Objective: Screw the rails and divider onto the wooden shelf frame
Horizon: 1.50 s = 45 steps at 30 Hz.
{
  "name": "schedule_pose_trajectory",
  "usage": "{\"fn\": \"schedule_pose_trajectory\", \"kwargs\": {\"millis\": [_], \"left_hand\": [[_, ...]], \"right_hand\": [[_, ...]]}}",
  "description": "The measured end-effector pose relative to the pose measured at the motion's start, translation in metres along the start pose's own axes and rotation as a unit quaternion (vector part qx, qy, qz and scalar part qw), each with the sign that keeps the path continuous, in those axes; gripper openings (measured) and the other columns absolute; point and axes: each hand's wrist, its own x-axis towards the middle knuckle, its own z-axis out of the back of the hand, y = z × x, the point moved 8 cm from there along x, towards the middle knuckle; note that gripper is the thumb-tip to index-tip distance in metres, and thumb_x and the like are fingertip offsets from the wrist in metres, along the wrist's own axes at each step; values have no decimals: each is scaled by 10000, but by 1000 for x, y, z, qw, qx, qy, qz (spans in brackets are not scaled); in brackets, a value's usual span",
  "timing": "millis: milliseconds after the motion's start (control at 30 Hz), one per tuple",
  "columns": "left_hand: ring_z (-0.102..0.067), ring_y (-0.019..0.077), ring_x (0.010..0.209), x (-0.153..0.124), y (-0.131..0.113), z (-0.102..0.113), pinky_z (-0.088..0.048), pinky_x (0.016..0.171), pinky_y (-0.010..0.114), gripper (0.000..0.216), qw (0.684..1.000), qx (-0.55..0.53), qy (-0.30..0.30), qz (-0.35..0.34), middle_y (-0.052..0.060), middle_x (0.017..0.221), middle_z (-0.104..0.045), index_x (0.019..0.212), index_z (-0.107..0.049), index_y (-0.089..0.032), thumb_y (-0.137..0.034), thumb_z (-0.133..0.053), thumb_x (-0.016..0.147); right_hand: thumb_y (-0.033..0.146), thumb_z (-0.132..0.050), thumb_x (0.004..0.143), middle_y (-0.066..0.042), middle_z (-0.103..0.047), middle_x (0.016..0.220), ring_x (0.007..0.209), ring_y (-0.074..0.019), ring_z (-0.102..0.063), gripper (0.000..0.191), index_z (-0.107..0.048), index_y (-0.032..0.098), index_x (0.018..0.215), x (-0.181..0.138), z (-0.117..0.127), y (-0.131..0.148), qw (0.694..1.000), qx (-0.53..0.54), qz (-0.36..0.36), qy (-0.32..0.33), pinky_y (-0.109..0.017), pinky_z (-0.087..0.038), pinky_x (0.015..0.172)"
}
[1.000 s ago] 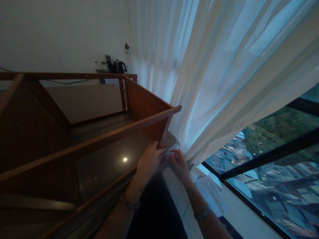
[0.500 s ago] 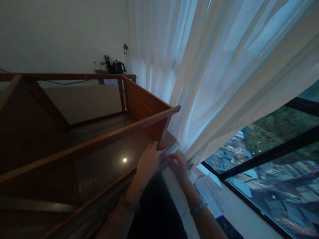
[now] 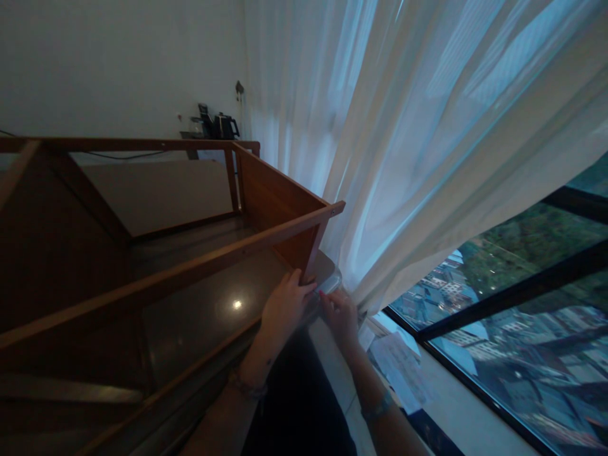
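Note:
A wooden furniture frame (image 3: 266, 244), with brown side panels and long rails, rests on a table (image 3: 327, 269) with a shiny, rounded corner. My left hand (image 3: 284, 303) is closed round the frame's lower near corner, at the foot of the end post. Close beside it, just off the table's corner, my right hand (image 3: 339, 316) has its thumb and fingers pinched together. Whatever the right fingertips hold is too small and dim to make out. The fingertips of both hands are almost touching.
Sheer white curtains (image 3: 380, 158) hang just beyond the frame's end. Papers (image 3: 399, 367) lie on the sill by the window at the right. A black kettle (image 3: 225, 126) stands at the back by the wall.
My right hand has turned slightly and its fingers have curled in more at the corner. The left hand and the wooden frame stay in place.

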Motion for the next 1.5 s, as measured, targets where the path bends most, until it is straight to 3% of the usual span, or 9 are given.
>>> {"fn": "schedule_pose_trajectory", "kwargs": {"millis": [233, 467, 600, 700, 867, 967, 1067, 1300, 1500], "left_hand": [[-537, 219, 1072, 0, 0, 1, -491, 863, 325, 311, 1000, 25, 4, 5, 61, 1235, -523, 1204, -640, -350, -343, -474, 941], [-556, 216, 1047, 2, 1, 0, -506, 832, 324, 288, 999, 29, -5, 15, 54, 1227, -541, 1164, -662, -351, -324, -491, 933], [-550, 223, 1082, 3, 3, -1, -501, 848, 331, 282, 999, 32, -9, 25, 50, 1246, -545, 1156, -667, -351, -328, -499, 931], [-543, 225, 1085, 3, 2, -2, -495, 853, 330, 282, 999, 31, -7, 26, 43, 1261, -545, 1152, -671, -345, -344, -490, 935], [-555, 220, 1033, 3, 2, -1, -499, 817, 325, 293, 999, 34, -14, 29, 49, 1229, -554, 1158, -667, -344, -360, -471, 941], [-558, 213, 1008, 2, 1, 0, -501, 795, 313, 292, 999, 37, -12, 30, 52, 1193, -561, 1161, -667, -341, -341, -479, 938], [-551, 212, 1007, 2, 1, 0, -499, 784, 302, 293, 999, 37, -9, 34, 54, 1170, -564, 1159, -671, -338, -325, -478, 938], [-555, 212, 992, 2, 0, 4, -500, 782, 310, 285, 999, 34, -9, 37, 57, 1131, -566, 1142, -678, -347, -348, -481, 936], [-548, 210, 1028, 1, 0, 3, -494, 822, 307, 306, 999, 31, 6, 44, 68, 1191, -552, 1165, -671, -332, -331, -456, 947]], "right_hand": [[666, -390, 901, 4, -527, 507, 458, -121, -462, 638, -655, 166, 605, -9, -23, -19, 980, 117, -152, 55, -240, -332, 452], [768, -305, 859, -15, -540, 512, 447, -128, -456, 733, -618, 173, 566, -9, -33, -23, 976, 132, -159, 61, -250, -328, 444], [646, -262, 949, -19, -575, 560, 511, -144, -505, 676, -623, 180, 618, -7, -27, -10, 990, 69, -102, 67, -260, -366, 505], [509, -297, 995, -45, -618, 671, 674, -179, -555, 549, -633, 198, 692, -6, -15, 3, 998, -17, -34, 57, -306, -401, 695], [401, -483, 960, -87, -667, 974, 968, -254, -547, 247, -646, 246, 1063, -5, 3, 16, 983, -155, 87, 54, -430, -256, 943], [410, -568, 930, -74, -660, 1113, 1047, -252, -539, 285, -604, 276, 1179, -6, 7, 15, 964, -200, 161, 75, -405, -245, 938], [400, -597, 922, -57, -671, 1111, 1034, -227, -548, 271, -610, 282, 1165, -7, 10, 14, 945, -226, 220, 88, -368, -271, 893], [242, -449, 997, -21, -694, 1026, 908, -167, -576, 226, -634, 288, 1118, -4, 12, 27, 911, -188, 335, 154, -324, -356, 822], [247, -430, 998, -37, -688, 985, 878, -163, -584, 225, -651, 259, 1037, 1, 8, 39, 908, -101, 350, 207, -320, -432, 841]]}}
